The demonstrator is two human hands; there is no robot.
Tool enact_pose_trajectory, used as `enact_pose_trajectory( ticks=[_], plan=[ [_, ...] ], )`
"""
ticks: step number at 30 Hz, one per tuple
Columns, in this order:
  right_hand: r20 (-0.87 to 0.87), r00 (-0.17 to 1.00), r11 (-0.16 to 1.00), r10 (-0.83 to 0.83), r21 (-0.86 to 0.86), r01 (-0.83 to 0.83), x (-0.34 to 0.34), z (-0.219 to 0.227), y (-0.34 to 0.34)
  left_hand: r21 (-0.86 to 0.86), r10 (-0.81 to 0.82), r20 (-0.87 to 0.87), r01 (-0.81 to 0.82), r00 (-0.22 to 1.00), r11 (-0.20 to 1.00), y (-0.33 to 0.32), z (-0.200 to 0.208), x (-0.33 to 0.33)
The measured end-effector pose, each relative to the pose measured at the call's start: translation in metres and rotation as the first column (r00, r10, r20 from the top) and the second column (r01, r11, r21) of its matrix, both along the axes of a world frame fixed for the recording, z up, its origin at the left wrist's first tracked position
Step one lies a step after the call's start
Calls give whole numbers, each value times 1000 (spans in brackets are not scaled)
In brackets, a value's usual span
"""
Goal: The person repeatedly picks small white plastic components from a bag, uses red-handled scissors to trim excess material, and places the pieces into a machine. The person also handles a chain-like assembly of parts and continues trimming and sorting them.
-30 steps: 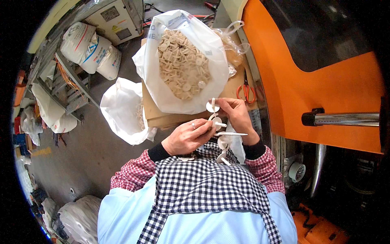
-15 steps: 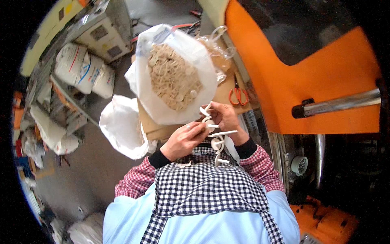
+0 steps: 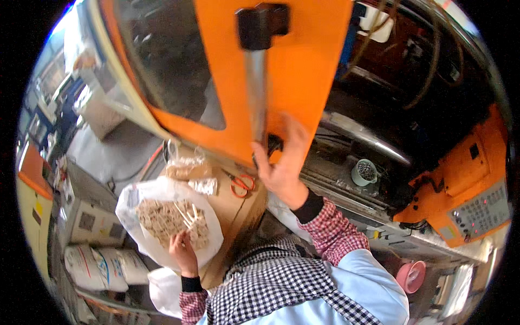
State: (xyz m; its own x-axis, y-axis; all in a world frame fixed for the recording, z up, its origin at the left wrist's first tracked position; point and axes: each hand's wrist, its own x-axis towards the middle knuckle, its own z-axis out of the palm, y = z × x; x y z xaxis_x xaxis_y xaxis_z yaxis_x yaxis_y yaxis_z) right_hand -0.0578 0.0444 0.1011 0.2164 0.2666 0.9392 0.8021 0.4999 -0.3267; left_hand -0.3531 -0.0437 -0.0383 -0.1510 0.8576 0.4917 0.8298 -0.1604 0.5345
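My left hand (image 3: 183, 253) is closed at the fingertips on branching white plastic pieces (image 3: 190, 218), held over a white bag (image 3: 215, 230). Beige and white plastic scraps (image 3: 160, 222) fill the bag. Up at the orange machine door (image 3: 303, 59), my right hand (image 3: 283, 176) is open, its thumb spread from the fingers. It is beside the lower end of the door's upright metal handle (image 3: 257, 92); blur hides whether they touch. Nothing shows in that palm.
Red-handled scissors (image 3: 242, 186) and a clear bag of brown stuff (image 3: 187, 167) lie on the cardboard (image 3: 246, 216). Right of the door, a machine opening holds a small pale green cup (image 3: 364, 172). An orange control panel (image 3: 479, 211) stands far right, above a pink bucket (image 3: 410, 276).
The view has swung right. My hands, together on the white plastic strip before, have parted: the left went over the scrap bag, the right let go and rose to the door handle.
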Motion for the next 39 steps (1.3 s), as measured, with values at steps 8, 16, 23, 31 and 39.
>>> enact_pose_trajectory(
  ticks=[8,16,23,31,39],
  plan=[
    [-390,848,813,360,-315,-490,-13,5,11,-81,-110,291,139,950,987,-11,20,39],
    [-411,850,809,330,-341,-478,43,8,-50,-122,-128,654,271,746,955,-21,1,52],
    [-349,930,949,-111,-314,-5,99,-4,-120,-52,-310,697,476,647,878,11,14,99],
    [-317,740,806,-593,-232,545,145,-1,-186,-176,-445,612,661,654,729,36,28,144],
    [-375,543,629,-751,-160,761,208,6,-230,-191,-427,658,686,620,702,22,45,165]
  ],
)
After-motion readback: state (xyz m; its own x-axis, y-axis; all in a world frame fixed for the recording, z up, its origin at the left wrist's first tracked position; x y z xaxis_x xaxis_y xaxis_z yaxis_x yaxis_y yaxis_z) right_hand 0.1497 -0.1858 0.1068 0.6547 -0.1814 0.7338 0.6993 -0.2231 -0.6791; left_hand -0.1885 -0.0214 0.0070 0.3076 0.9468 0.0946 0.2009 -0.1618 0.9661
